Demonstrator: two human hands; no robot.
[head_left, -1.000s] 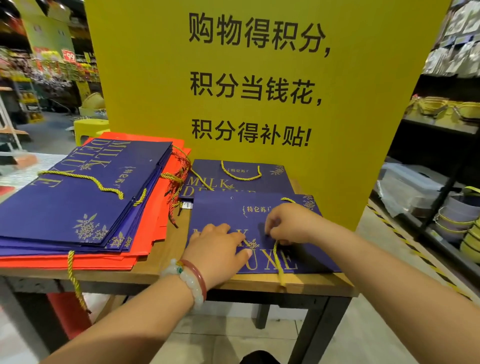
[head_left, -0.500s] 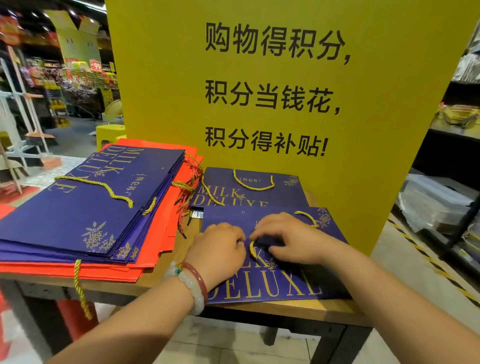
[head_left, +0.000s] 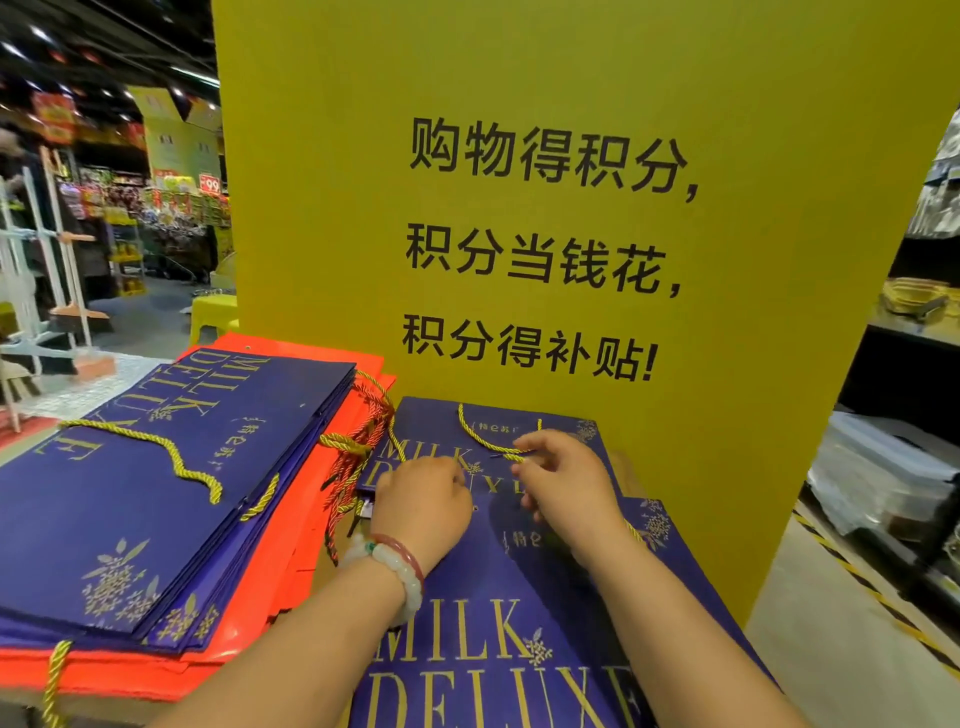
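Note:
A flat purple paper bag (head_left: 519, 587) printed MILK DELUXE lies in front of me on the table. It overlaps a second purple bag (head_left: 431, 428) behind it. My left hand (head_left: 426, 509), with bead bracelets on the wrist, rests at the near bag's top edge with its fingers curled over that edge. Just to its right, my right hand (head_left: 566, 483) pinches a gold cord handle (head_left: 488, 441) between thumb and forefinger, above the far bag. Which bag the cord belongs to I cannot tell.
A thick stack of purple bags (head_left: 156, 467) lies on red bags (head_left: 291, 571) at the left, gold and red cords trailing off it. A tall yellow sign board (head_left: 571, 104) stands right behind the table. Shelves with plastic boxes (head_left: 883, 467) are at the right, a yellow stool (head_left: 213, 312) beyond.
Both hands have moved away from me, from the middle of the near bag up to its top edge. My right hand has carried the gold cord up with it. The camera has leaned closer.

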